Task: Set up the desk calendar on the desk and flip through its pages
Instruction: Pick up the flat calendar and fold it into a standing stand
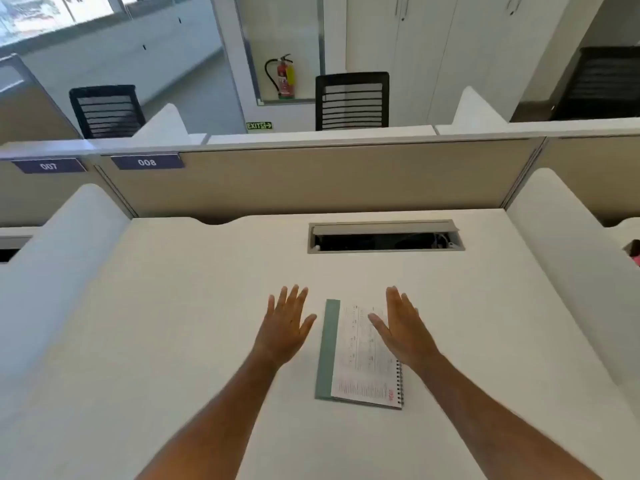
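We see a white desk (173, 323) walled by beige partitions, a cable tray (386, 237) sunk near its far edge. The desk calendar (356, 362) lies flat, folded, toward the middle of the near edge. Our left hand (285, 327) and right hand (403, 332) spread open, fingers apart, gripping nothing; the right overlaps the calendar's far corner. Black chairs (351, 100) stand beyond.

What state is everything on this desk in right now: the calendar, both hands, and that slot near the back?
Desk calendar: lying flat on the desk, not stood up, spiral binding along its right edge.
Left hand: open, fingers spread, empty, left of the calendar.
Right hand: open, empty, over the calendar's right part; contact unclear.
Cable slot: lid raised, dark inside.
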Tool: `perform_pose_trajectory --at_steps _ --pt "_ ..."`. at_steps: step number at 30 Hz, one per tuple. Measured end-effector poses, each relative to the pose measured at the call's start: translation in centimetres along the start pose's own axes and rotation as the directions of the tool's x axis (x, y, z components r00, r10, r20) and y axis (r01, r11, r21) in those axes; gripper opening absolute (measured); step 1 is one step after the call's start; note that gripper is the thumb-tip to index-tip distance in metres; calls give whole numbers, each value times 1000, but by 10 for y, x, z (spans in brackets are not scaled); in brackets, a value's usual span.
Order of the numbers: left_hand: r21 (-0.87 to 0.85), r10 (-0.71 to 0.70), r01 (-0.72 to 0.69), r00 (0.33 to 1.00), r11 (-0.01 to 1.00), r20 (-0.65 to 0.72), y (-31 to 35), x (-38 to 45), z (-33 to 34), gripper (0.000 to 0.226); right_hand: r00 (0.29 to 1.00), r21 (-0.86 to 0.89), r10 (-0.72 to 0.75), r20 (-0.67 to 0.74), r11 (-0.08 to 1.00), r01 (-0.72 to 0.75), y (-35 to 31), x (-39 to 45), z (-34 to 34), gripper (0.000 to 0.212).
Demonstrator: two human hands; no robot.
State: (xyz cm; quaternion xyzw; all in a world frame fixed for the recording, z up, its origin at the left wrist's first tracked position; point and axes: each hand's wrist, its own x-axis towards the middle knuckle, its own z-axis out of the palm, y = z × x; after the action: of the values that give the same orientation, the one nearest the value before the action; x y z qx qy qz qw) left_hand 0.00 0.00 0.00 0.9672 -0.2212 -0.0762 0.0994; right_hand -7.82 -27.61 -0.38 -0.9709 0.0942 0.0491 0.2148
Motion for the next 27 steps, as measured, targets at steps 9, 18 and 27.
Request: perform_pose_trajectory --at_steps 9,18,27 --pt "-86 -56 81 961 993 270 19 -54 86 73 970 29 233 69 972 -235 31 -66 47 68" --pt "-426 -160 283 940 859 302 45 -71 101 77 942 351 315 114 874 -335 19 -73 72 66" --pt "-728 -313 458 887 511 339 44 -55 74 71 767 838 550 330 204 -507 13 -53 58 37"
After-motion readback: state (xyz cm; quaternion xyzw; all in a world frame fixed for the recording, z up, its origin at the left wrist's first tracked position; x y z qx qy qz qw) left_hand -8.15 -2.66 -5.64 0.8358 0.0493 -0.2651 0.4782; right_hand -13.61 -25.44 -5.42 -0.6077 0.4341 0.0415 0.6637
